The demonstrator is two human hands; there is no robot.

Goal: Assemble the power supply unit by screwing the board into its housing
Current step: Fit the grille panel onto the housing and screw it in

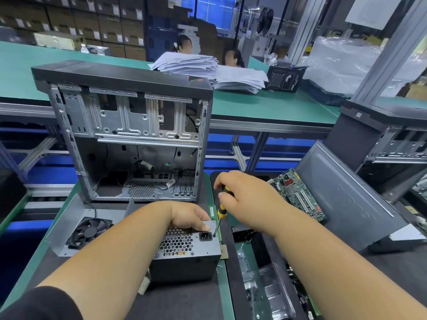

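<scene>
A grey power supply unit [184,250] with a honeycomb grille and a black power socket lies on the mat in front of me. My left hand [189,215] grips its far top edge, fingers curled over the rim. My right hand [240,195] holds a yellow-and-black screwdriver [221,210]. The tip of the screwdriver meets the housing just right of the socket. A loose metal cover with a black fan [89,230] lies to the left of the unit.
An open computer case [129,125] stands upright behind the unit. A green motherboard [298,195] leans at the right against a dark panel [351,199]. A tray of parts [272,282] sits at lower right. Paper stacks [191,63] lie on the far bench.
</scene>
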